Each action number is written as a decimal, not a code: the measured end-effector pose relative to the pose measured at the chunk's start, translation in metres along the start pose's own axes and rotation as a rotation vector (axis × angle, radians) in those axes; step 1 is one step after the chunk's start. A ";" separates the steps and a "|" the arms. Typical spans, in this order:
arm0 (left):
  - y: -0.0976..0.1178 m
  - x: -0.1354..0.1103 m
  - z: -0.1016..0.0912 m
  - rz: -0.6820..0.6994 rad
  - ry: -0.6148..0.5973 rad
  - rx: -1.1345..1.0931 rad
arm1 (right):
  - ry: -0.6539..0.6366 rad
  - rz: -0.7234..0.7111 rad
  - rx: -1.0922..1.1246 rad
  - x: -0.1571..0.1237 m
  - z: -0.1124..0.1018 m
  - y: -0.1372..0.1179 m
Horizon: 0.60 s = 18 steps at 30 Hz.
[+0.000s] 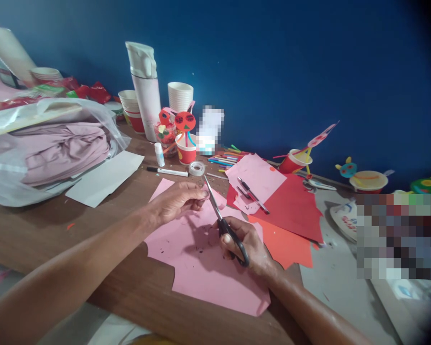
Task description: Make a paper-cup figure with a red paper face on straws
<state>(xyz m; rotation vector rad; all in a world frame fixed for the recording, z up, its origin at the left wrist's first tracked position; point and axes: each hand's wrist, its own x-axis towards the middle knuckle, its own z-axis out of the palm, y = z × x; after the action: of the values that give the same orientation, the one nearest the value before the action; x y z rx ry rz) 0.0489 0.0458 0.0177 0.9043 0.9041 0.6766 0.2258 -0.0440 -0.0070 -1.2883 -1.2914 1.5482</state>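
My right hand [242, 239] grips a pair of scissors [233, 235] by its black handles, with the blades pointing up and to the left. The blades look nearly closed. Beside their tip, the thumb and fingers of my left hand [183, 201] are pinched together; whatever sits between them is too small to make out. Under both hands lies a large pink paper sheet [215, 282] with notched edges and small dark scraps on it.
Red paper [298, 206], orange paper [287, 239] and a pen [253, 195] lie to the right. Behind are a tape roll [197, 168], a marker [168, 171], a glue stick [159, 154], a decorated cup [186, 148] and a tall bottle [146, 96]. A plastic bag [50, 148] sits left.
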 end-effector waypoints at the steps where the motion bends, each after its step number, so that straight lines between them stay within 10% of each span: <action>1: 0.000 0.000 0.000 0.004 0.007 0.014 | -0.006 0.001 0.000 0.000 0.000 0.000; 18: 0.006 0.001 -0.008 0.064 -0.008 0.263 | -0.121 -0.075 -0.030 0.003 -0.010 0.012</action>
<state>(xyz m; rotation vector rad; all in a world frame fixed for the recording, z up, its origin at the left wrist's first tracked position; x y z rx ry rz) 0.0418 0.0527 0.0198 1.1737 0.9748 0.6167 0.2353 -0.0415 -0.0196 -1.1664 -1.4276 1.5791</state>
